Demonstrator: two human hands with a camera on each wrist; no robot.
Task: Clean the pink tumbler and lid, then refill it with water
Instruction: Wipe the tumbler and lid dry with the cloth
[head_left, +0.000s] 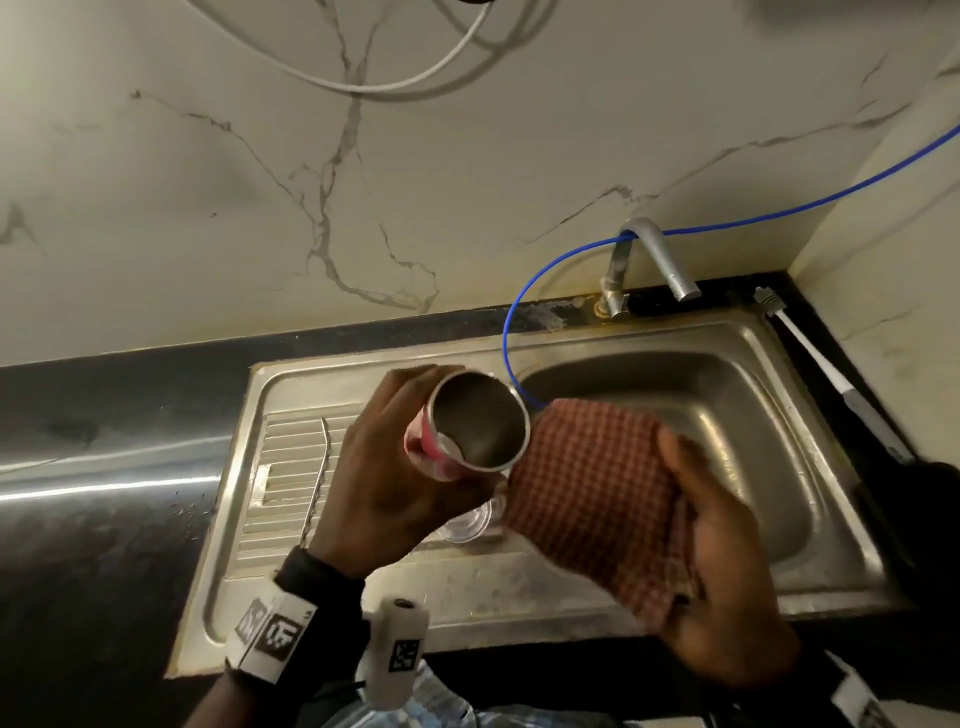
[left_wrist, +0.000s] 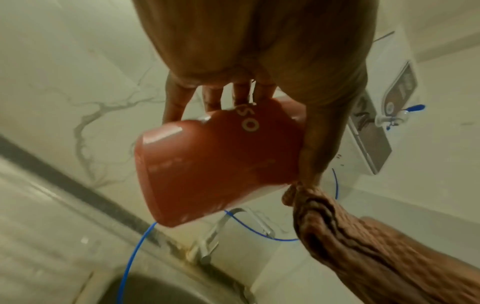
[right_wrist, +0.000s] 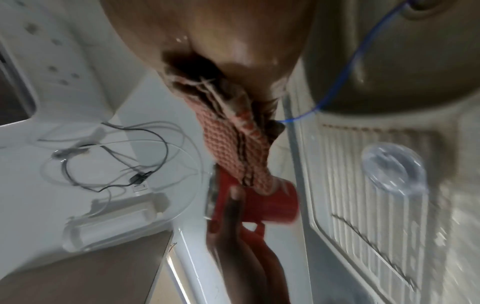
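Fingers of the left hand (head_left: 384, 467) curl round the pink tumbler (head_left: 470, 423), which is held in the air above the sink (head_left: 291, 379), over the ribbed draining side, just left of the basin. The tumbler is tilted, its open steel mouth turned up toward the head camera; in the left wrist view its pink wall (left_wrist: 213, 172) and flat base face the lens, with the thumb (left_wrist: 319, 152) down one side and the fingers (left_wrist: 176, 102) behind. The right hand (head_left: 722, 566) grips a red checked cloth (head_left: 592, 488), fingers and thumb closed round its folds, and the cloth touches the tumbler's side just below the rim. In the right wrist view the cloth (right_wrist: 233, 139) hangs from the palm onto the tumbler (right_wrist: 265, 203). A clear lid (head_left: 470, 522) lies on the draining side of the sink, partly hidden under the tumbler and cloth. A metal straw (head_left: 314, 483) lies on the ribs, left of the lid. At the back of the sink stands the tap (head_left: 654, 260), and a thin blue tube (head_left: 524, 296) loops past it down into the basin. Right of the sink, a white-handled brush (head_left: 815, 358) lies on the dark counter (head_left: 104, 415).
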